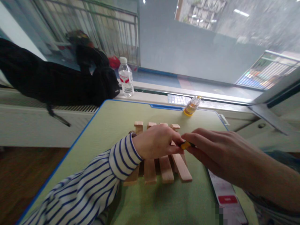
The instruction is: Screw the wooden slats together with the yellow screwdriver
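Several pale wooden slats [165, 168] lie side by side on a green desk [112, 125]. My left hand [156, 142], in a blue-striped sleeve, hovers over the slats with its fingers pinched together. My right hand [211, 147] meets it from the right, fingers closed. Between the two sets of fingertips sits a small yellow-orange object [185, 145], gripped from both sides; what it is I cannot make out. The hands hide the slats' middle.
A small amber bottle [191, 106] stands at the desk's far edge. On the windowsill are a water bottle [125, 77] and a black bag [58, 78]. A phone [226, 195] lies on the desk at the lower right.
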A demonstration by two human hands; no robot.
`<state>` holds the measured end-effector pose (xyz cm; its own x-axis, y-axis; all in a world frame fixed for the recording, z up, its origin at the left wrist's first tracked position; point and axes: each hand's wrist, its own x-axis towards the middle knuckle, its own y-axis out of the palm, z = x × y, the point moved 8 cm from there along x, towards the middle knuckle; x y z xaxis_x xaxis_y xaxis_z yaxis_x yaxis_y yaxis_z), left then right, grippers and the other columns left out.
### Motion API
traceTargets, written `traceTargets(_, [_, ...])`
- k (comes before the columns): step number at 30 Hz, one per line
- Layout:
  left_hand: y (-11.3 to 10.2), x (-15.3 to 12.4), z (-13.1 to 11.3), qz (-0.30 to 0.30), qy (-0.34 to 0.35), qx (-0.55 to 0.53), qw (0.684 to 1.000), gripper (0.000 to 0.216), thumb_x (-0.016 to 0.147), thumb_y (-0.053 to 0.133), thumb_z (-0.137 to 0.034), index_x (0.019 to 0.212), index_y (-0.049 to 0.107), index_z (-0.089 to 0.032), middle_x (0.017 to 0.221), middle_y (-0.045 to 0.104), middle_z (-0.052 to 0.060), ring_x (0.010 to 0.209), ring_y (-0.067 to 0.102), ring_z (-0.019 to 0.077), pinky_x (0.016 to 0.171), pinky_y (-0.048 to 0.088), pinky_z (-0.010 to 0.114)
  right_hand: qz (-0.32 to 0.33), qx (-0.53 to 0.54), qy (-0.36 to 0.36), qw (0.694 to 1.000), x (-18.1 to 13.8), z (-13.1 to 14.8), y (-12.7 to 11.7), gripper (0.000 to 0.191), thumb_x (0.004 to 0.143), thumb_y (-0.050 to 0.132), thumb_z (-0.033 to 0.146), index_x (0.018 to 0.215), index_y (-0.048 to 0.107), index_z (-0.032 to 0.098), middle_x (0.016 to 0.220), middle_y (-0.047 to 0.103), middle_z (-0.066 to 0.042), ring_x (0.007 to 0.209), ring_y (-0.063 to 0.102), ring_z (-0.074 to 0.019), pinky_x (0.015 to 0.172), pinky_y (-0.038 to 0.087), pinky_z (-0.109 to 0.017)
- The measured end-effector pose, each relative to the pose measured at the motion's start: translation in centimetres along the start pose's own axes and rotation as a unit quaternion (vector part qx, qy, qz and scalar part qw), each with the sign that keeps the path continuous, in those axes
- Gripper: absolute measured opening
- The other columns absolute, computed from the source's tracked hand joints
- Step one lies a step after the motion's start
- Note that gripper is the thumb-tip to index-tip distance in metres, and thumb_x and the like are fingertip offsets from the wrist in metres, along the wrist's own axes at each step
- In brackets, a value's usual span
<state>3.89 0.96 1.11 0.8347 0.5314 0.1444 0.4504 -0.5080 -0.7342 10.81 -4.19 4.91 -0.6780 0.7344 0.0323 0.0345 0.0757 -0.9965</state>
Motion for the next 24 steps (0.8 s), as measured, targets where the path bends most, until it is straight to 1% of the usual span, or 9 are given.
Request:
traceTargets(2, [0.1, 0.0, 0.0, 0.013, 0.003, -0.014, 1.000, 0.017, 0.081, 0.058, -0.028, 0.091, 0.069, -0.021, 0.070, 0.065, -0.001, 0.064, 0.056, 0.0088, 0.060, 0.038, 0.018, 0.026, 0.007, -0.016, 1.000, -0.1, 0.0, 0.7, 0.029, 0.085, 0.037, 0.011, 0.110, 0.045, 0.023, 0.103, 0.058, -0.003, 0.078, 0.054, -0.0130, 0.060, 0.036, -0.026])
traceTargets(5, [0.2, 0.1, -0.2, 0.035, 0.015, -0.026, 0.999, 0.018, 0.083, 0.055, -0.026, 0.092, 0.069, -0.018, 0.070, 0.065, 0.000, 0.064, 0.055, 0.0083, 0.060, 0.038, 0.018, 0.017, 0.002, 0.001, 1.000, 0.0, -0.2, 1.0, 0.028, 0.085, 0.036, 0.008, 0.108, 0.044, 0.022, 0.098, 0.056, -0.002, 0.073, 0.052, -0.0129, 0.058, 0.035, -0.027])
traceTargets(9, [0.3, 0.1, -0.3, 0.037, 0.018, -0.030, 0.999, 0.015, 0.082, 0.056, -0.022, 0.091, 0.068, -0.018, 0.072, 0.064, -0.001, 0.068, 0.056, 0.0084, 0.062, 0.038, 0.017, -0.023, 0.010, 0.026, 0.999, 0.0, -0.1, 0.7, 0.010, 0.087, 0.044, 0.018, 0.096, 0.044, 0.022, 0.081, 0.053, 0.001, 0.061, 0.047, -0.0117, 0.052, 0.030, -0.027])
traceTargets(11, [0.3, 0.1, -0.3, 0.038, 0.021, -0.035, 0.998, 0.014, 0.082, 0.056, -0.019, 0.089, 0.068, -0.018, 0.072, 0.064, -0.002, 0.067, 0.055, 0.0075, 0.061, 0.038, 0.016, -0.052, 0.015, 0.043, 0.998, 0.1, -0.1, 0.4, 0.005, 0.087, 0.046, 0.024, 0.091, 0.043, 0.022, 0.076, 0.053, 0.003, 0.058, 0.047, -0.0114, 0.050, 0.028, -0.027])
traceTargets(14, [0.5, 0.1, -0.4, 0.049, 0.032, -0.044, 0.997, 0.014, 0.083, 0.053, -0.017, 0.087, 0.067, -0.016, 0.070, 0.063, -0.003, 0.064, 0.054, 0.0064, 0.059, 0.037, 0.015, -0.087, 0.004, 0.079, 0.993, 0.1, 0.0, 0.1, 0.006, 0.089, 0.043, 0.028, 0.087, 0.042, 0.023, 0.070, 0.052, 0.004, 0.051, 0.049, -0.0110, 0.045, 0.023, -0.028])
traceTargets(18, [0.5, 0.0, -0.8, 0.058, 0.039, -0.048, 0.996, 0.015, 0.084, 0.050, -0.013, 0.085, 0.065, -0.015, 0.070, 0.062, -0.002, 0.066, 0.054, 0.0065, 0.061, 0.038, 0.015, -0.111, -0.019, 0.134, 0.985, 0.1, -0.1, 0.0, 0.017, 0.092, 0.036, 0.035, 0.082, 0.042, 0.023, 0.059, 0.048, 0.005, 0.043, 0.047, -0.0115, 0.043, 0.018, -0.028])
traceTargets(20, [0.4, 0.0, -0.8, 0.052, 0.023, -0.028, 0.998, 0.014, 0.083, 0.052, -0.016, 0.082, 0.065, -0.015, 0.068, 0.061, -0.002, 0.062, 0.053, 0.0067, 0.058, 0.038, 0.015, -0.107, -0.015, 0.143, 0.984, 0.1, -0.2, 0.1, 0.018, 0.091, 0.035, 0.036, 0.082, 0.042, 0.023, 0.059, 0.049, 0.005, 0.043, 0.047, -0.0118, 0.043, 0.019, -0.028])
traceTargets(22, [0.1, 0.0, -0.6, 0.034, 0.000, -0.001, 0.999, 0.013, 0.081, 0.056, -0.024, 0.081, 0.066, -0.016, 0.068, 0.060, -0.001, 0.060, 0.052, 0.0077, 0.055, 0.037, 0.017, -0.101, -0.007, 0.144, 0.984, 0.1, -0.3, 0.1, 0.015, 0.090, 0.038, 0.036, 0.083, 0.042, 0.023, 0.060, 0.050, 0.005, 0.044, 0.048, -0.0119, 0.043, 0.019, -0.027])
traceTargets(24, [-0.3, 0.0, -0.6, 0.004, -0.008, 0.017, 1.000, 0.018, 0.079, 0.060, -0.033, 0.081, 0.065, -0.016, 0.069, 0.060, -0.001, 0.061, 0.052, 0.0086, 0.055, 0.036, 0.018, -0.098, -0.002, 0.146, 0.984, 0.1, -0.4, 0.1, 0.013, 0.089, 0.041, 0.034, 0.083, 0.041, 0.023, 0.060, 0.051, 0.005, 0.045, 0.049, -0.0122, 0.044, 0.020, -0.027])
